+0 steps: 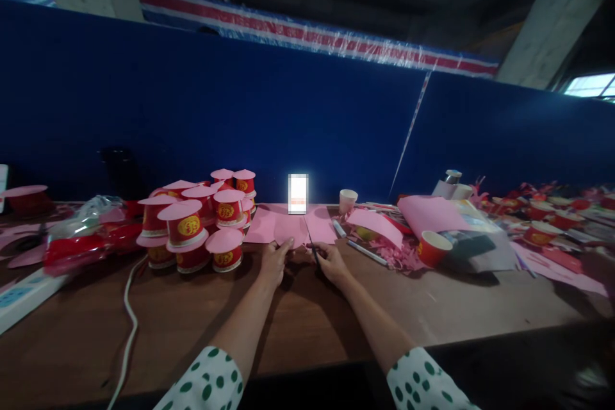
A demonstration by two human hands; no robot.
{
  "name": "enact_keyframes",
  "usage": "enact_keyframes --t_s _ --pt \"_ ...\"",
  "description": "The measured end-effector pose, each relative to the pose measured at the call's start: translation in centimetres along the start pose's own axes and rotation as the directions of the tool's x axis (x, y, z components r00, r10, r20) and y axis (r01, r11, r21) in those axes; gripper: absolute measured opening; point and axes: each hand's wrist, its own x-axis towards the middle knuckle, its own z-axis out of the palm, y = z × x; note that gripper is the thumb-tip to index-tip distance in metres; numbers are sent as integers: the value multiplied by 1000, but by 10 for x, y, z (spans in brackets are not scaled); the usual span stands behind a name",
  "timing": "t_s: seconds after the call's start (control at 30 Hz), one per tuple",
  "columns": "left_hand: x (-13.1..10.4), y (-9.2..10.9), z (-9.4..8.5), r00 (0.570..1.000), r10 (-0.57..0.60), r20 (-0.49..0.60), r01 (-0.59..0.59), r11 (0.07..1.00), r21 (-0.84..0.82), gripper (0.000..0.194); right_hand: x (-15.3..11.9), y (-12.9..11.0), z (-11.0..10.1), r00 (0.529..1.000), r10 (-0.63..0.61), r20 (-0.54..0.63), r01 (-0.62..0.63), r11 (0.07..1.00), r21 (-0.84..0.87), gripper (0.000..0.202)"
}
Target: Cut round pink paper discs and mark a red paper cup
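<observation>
My left hand (273,262) pinches the near edge of a pink paper sheet (289,229), its thumb lying on top. In my right hand (332,262) is a pair of dark scissors (314,254), the fingers closed round the handles. Their thin blades point away from me at the right side of the sheet; whether they cut into it I cannot tell. More pink paper (262,223) lies flat behind and beside the held sheet. A lit phone-like screen (298,193), blurred out, stands upright just beyond the paper.
Stacked red paper cups with pink cone tops (189,227) stand at left, near a white cable (129,314) and power strip (29,298). To the right are a white cup (348,200), a marker (368,254), pink shreds (403,255) and a red cup (434,248). A blue partition (240,109) rises behind.
</observation>
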Motion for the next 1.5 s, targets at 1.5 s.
enact_keyframes --t_s 1.5 --pt "4 -4 -4 1000 26 9 -26 1000 -4 31 -1 -2 -1 1000 16 3 -16 1000 -24 27"
